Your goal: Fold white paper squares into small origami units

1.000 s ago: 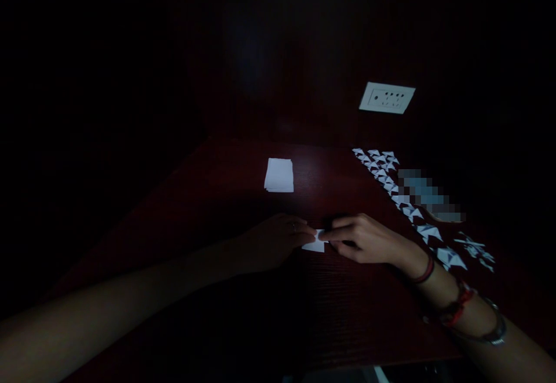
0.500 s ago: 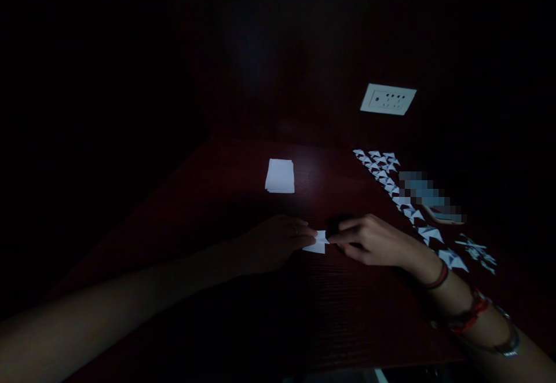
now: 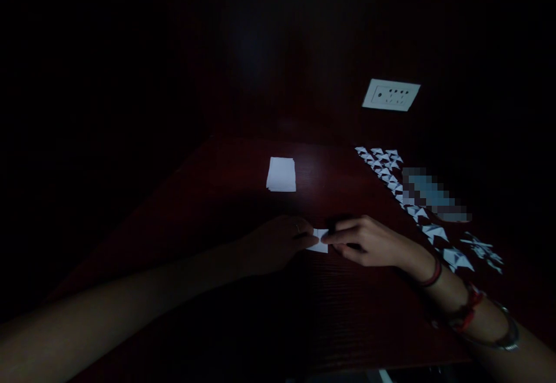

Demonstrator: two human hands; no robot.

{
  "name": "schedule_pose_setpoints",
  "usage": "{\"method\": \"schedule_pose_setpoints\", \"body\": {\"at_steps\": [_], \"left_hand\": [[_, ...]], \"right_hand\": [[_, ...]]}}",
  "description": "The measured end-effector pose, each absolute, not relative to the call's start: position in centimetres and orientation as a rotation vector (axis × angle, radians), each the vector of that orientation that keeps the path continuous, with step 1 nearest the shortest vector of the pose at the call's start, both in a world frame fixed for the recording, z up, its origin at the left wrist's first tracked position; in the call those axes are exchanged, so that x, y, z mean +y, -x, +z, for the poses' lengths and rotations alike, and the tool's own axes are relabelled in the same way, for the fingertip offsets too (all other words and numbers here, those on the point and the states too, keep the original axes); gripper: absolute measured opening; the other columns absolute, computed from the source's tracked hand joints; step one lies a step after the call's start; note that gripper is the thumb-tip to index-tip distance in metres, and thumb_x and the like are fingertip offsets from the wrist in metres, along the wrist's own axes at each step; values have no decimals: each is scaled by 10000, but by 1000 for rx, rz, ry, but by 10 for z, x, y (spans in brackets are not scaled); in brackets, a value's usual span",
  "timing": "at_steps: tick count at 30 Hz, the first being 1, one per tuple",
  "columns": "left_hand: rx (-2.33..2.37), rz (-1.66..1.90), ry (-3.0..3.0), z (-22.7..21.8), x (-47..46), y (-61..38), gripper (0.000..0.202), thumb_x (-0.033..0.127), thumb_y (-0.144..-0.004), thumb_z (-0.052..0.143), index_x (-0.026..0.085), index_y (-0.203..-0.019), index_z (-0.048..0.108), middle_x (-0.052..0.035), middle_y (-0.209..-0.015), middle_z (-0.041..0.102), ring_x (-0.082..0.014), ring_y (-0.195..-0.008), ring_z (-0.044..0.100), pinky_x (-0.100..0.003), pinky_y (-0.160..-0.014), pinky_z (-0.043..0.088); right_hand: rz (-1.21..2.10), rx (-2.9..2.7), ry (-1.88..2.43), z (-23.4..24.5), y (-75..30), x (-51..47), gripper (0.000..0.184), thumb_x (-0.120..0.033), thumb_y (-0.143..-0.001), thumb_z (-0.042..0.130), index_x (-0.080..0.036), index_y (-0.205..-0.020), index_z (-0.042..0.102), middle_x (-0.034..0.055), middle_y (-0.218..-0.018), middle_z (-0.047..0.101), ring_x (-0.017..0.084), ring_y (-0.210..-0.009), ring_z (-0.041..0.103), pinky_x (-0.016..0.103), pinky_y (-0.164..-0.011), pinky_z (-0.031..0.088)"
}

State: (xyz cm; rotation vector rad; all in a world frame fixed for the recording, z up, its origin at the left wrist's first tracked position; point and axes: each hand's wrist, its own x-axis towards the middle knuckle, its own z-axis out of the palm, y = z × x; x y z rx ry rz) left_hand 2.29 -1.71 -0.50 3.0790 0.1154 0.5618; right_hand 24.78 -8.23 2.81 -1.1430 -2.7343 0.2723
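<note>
A small white piece of folded paper [image 3: 321, 247] lies on the dark red table between my hands. My left hand [image 3: 289, 238] is closed on its left side, thumb and fingertips on the paper and covering part of it. From the right, my right hand [image 3: 362, 239] reaches in with its index fingertip on the paper's right part, its fingers bent and close together. Beyond my hands lies a stack of white paper sheets [image 3: 281, 174]. To the right runs a row of folded white paper pieces [image 3: 393, 186], the nearest one [image 3: 457, 258] beside my right wrist.
A phone-like object [image 3: 434, 196], blurred by pixels, lies right of the folded pieces. Thin paper scraps [image 3: 481, 248] sit nearer on that side. A white socket plate [image 3: 391, 95] is on the back wall. The table's front edge [image 3: 391, 367] shows at the bottom.
My right index finger has moved left onto the paper, and a pointed flap seen at its right side no longer stands out. The view has shifted slightly.
</note>
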Motion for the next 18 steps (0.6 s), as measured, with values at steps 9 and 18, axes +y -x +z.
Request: {"method": "schedule_pose_setpoints", "body": {"at_steps": [9,18], "left_hand": [[123,537,-3079,-4,-18,-23,320,86,-811,429,137,-1127,445,-84,-1110,514,-191,-1069,420,-345,-894,352],[126,586,-3096,-7,-17,-23,300,81,-811,434,143,-1102,477,-69,-1073,548,-192,-1057,437,-343,-881,362]], "right_hand": [[304,-2723,1154,30,-247,-82,305,-148,-793,430,-183,-1056,578,25,-788,545,101,-639,492,215,-600,367],[283,-2730,1198,30,-246,-82,268,-163,-805,422,-186,-1010,593,27,-785,542,109,-649,496,221,-604,359]]}}
